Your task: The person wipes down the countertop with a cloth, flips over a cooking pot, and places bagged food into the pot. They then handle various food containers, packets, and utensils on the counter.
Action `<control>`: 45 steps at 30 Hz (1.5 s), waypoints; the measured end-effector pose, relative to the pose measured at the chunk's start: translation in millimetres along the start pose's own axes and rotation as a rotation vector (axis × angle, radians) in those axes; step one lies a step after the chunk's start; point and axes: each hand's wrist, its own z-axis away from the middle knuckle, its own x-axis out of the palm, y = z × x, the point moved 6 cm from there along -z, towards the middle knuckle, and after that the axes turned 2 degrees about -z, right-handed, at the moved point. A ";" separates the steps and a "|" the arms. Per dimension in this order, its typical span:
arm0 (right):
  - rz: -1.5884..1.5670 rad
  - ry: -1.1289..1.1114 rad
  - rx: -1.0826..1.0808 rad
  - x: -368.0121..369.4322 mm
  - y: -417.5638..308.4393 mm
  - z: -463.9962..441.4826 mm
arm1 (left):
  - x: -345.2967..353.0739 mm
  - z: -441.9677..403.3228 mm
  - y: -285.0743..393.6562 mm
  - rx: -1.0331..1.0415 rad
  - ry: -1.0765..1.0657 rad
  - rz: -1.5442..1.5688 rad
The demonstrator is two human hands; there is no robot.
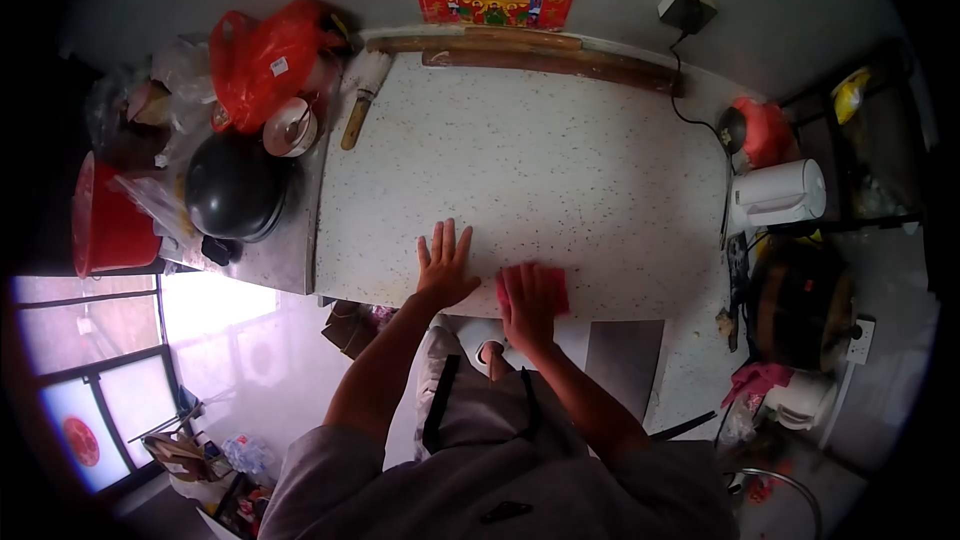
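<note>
Red cloth (557, 292): on the speckled worktop (520, 160), at its front edge, under the right hand (528, 305). Right fingers lie over the cloth; cannot tell whether they grip it or only press. Left hand (443, 265): set down left of the cloth, near the same edge, fingers spread wide, holding nothing.

Worktop margins: the speckled surface runs from both hands back to the wooden rods (550, 63) along the wall side, giving broad room forward. Left edge: wooden-handled brush (355, 122) near the back corner; beyond the edge, black rounded vessel (237, 187), small bowl (290, 127), red plastic bag (262, 60). Right side: black cord (690, 112) and white electric kettle (778, 192), well apart from the right hand.
</note>
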 end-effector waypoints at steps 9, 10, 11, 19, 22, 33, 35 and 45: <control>0.103 0.091 0.076 -7.4 -0.9 -61.1 | 13.0 -3.5 -8.4 0.038 0.073 0.002; 0.077 0.066 0.042 2.3 -6.6 -45.3 | 12.0 -4.0 -7.7 0.029 0.058 0.011; 0.052 0.044 0.008 12.3 -13.9 -20.5 | 9.2 -5.2 -7.1 0.021 0.045 0.020; 0.203 0.049 -0.066 18.9 -25.1 -77.6 | -6.8 -0.1 -16.8 0.042 0.027 0.254; 0.110 0.152 0.053 11.1 -22.8 -114.7 | -24.0 -0.2 -26.5 0.092 0.134 0.195; 0.121 0.044 -0.029 39.4 -57.2 -145.6 | -48.6 -40.4 -113.4 -0.035 0.123 0.142; 0.176 0.093 0.007 23.1 -63.0 -188.2 | -54.1 -42.6 -113.2 -0.027 0.081 0.169; 0.067 -0.023 -0.059 54.2 -78.3 -109.1 | -52.9 -41.2 -110.8 -0.046 -0.034 0.083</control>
